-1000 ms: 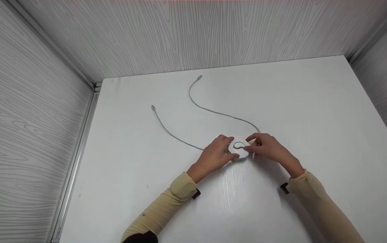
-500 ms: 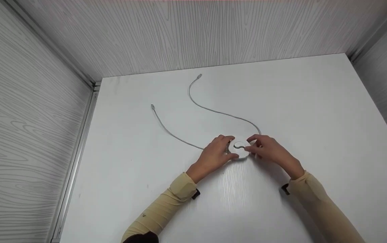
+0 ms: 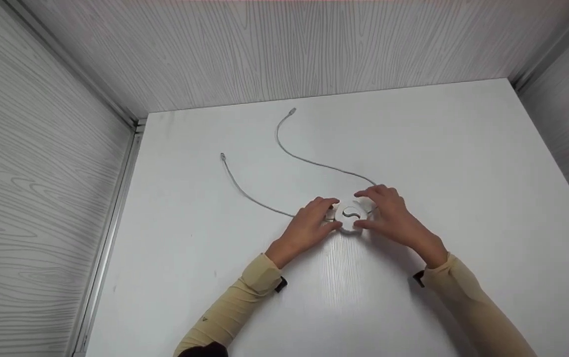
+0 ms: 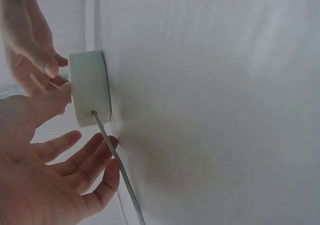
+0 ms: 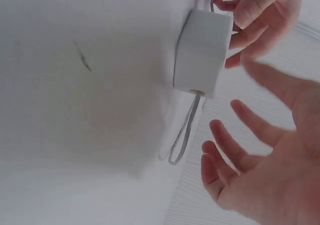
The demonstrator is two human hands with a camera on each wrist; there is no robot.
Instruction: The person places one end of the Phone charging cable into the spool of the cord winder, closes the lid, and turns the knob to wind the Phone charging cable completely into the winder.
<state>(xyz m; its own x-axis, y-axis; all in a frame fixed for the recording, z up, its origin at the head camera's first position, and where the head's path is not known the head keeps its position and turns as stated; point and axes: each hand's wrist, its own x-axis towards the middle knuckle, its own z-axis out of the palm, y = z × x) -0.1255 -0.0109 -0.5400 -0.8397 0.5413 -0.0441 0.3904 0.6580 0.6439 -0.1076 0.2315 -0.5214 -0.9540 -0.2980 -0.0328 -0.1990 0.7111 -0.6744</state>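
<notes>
A white round cable winder [image 3: 351,216] with an S-shaped slot in its top lies on the white table, between both hands in the head view. A grey cable [image 3: 259,202] leaves it on two opposite sides. My left hand [image 3: 304,225] is at its left side, thumb tip right at the rim and the other fingers loosely bent near the cable, as the left wrist view shows. On the right side my right hand [image 3: 393,215] has its fingers spread and relaxed, thumb close to the winder's edge. In the right wrist view the cable bends in a narrow loop [image 5: 176,157] beside the winder [image 5: 202,52].
Two cable plugs, a near one [image 3: 223,156] and a farther one [image 3: 292,111], lie on the white table [image 3: 438,148] toward the back left. Wood-grain panels [image 3: 284,49] stand behind and on both sides.
My right hand has let go of the winder's centre and spread its fingers, shifting slightly up. The left hand has drawn back a little to the left, and the slot's angle has changed.
</notes>
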